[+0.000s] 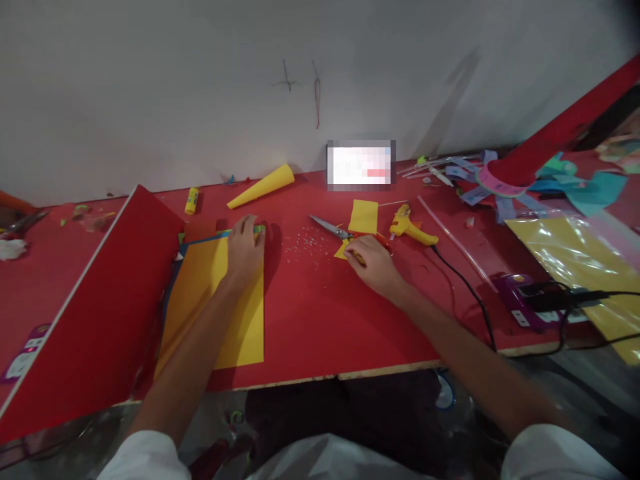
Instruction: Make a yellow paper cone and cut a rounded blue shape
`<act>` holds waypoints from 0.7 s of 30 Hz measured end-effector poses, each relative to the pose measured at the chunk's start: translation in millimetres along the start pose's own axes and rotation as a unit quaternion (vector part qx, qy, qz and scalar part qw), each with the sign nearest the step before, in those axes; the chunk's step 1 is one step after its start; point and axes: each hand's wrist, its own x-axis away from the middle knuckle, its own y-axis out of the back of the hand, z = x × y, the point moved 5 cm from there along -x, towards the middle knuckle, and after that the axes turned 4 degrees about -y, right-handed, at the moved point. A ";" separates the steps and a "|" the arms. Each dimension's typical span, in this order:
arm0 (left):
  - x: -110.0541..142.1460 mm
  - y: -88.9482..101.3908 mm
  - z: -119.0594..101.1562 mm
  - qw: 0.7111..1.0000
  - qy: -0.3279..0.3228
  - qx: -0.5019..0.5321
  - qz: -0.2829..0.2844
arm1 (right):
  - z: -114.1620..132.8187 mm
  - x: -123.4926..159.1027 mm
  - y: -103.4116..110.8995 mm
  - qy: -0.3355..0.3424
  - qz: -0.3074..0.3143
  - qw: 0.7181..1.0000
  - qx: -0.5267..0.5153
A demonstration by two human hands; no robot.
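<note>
My left hand (245, 250) lies palm down on a stack of yellow and orange paper sheets (240, 320), its fingers curled over the far edge beside something small and green (259, 229). My right hand (373, 263) rests on the red table (310, 313), its fingers closed on a small yellow paper scrap (343, 249). Scissors (327, 227) lie just beyond it, with a yellow paper square (363, 217) and a yellow glue gun (410, 227) close by.
A yellow paper cone (263, 186) and a glue stick (191, 200) lie near the wall. A large red board (90, 313) leans at left. The glue gun's black cord (465, 287) runs to a power strip (530, 303). Paper scraps and a red roll (550, 143) crowd the right.
</note>
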 end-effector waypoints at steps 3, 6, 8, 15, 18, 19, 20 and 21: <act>-34.7 0.8 25.7 0.999 0.036 0.008 -0.024 | 3.2 1.2 -3.1 0.023 0.005 1.000 -0.013; -70.1 -1.9 49.4 0.997 0.068 0.004 -0.034 | 4.3 2.2 -4.5 0.042 0.003 0.999 -0.026; -86.7 -5.8 61.2 0.996 0.085 0.001 -0.027 | 4.6 2.6 -4.7 0.053 -0.002 0.998 -0.031; -93.4 -11.1 68.5 0.997 0.080 -0.009 -0.009 | 5.5 2.8 -3.8 0.069 -0.010 0.997 -0.038; -83.3 -5.8 59.5 0.993 0.071 0.080 -0.041 | 7.6 2.8 -3.7 0.071 0.002 0.996 -0.048; -78.8 -3.9 55.1 0.987 0.072 0.132 -0.054 | 8.0 2.7 -3.5 0.067 0.005 0.996 -0.056; -73.5 -2.6 50.1 0.976 0.078 0.194 -0.061 | 8.1 2.6 -3.3 0.061 0.006 0.996 -0.065; -67.6 -1.7 42.9 0.969 0.077 0.229 -0.058 | 7.9 2.3 -3.1 0.052 0.006 0.996 -0.077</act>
